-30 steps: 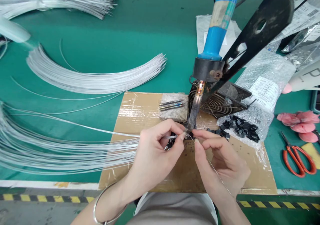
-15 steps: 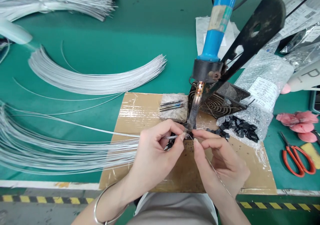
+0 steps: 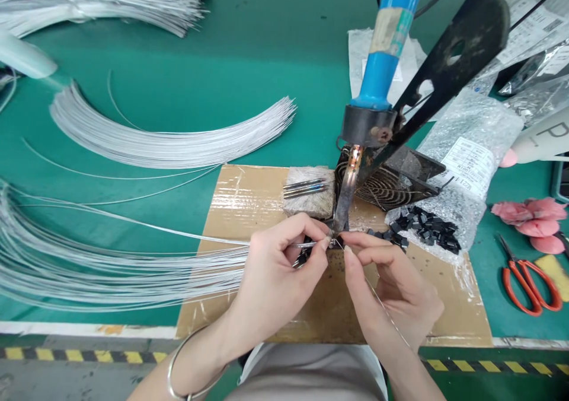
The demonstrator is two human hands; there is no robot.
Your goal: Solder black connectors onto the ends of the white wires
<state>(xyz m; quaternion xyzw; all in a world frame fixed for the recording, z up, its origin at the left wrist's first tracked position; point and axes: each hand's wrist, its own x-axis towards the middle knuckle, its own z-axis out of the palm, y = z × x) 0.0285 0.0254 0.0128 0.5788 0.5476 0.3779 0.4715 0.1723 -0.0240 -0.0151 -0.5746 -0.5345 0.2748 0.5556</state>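
My left hand [image 3: 287, 270] pinches the end of a thin grey wire [image 3: 213, 238] just below the tip of a soldering iron [image 3: 344, 202]. The iron has a blue handle and is held tip down by a black metal bracket [image 3: 462, 45]. My right hand [image 3: 391, 288] is closed on a thin strand of solder wire [image 3: 386, 311], which runs back over the palm toward the wrist. Both sets of fingertips nearly meet at the iron's tip, and small black parts there are partly hidden by the fingers. The exact contact point is too small to make out.
Bundles of grey wires [image 3: 178, 149] lie on the left of the green table. Brown cardboard [image 3: 240, 199] lies under my hands, with a pad holding metal tips [image 3: 306, 190]. To the right are a black fan [image 3: 391, 178], black connectors [image 3: 429, 229], bubble-wrap bags [image 3: 471, 128] and red-handled scissors [image 3: 531, 285].
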